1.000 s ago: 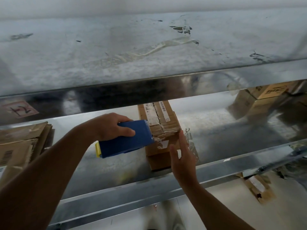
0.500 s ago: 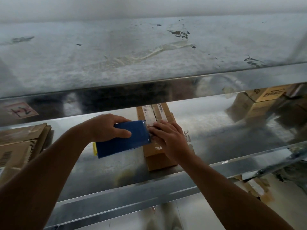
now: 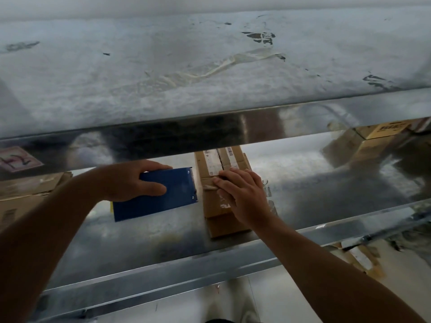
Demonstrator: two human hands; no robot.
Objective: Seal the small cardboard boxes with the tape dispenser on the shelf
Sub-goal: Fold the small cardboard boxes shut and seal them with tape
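The small cardboard box [image 3: 222, 226] sits on the metal shelf [image 3: 163, 236]. The right hand [image 3: 242, 197] lies flat on top, fingers straight, pressing tape down. The left hand [image 3: 130, 180] grasps the blue tape dispenser [image 3: 163, 199], just beside the box at its 9 o'clock. The sealing looks nearly done; next probably comes smoothing the strip's ends.

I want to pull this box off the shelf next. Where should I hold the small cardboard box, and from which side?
Probably its two long sides at the near end, coming in from the open front. The small cardboard box lies lengthwise away from you, its far end under the upper shelf, and the tape dispenser is close by its left side.
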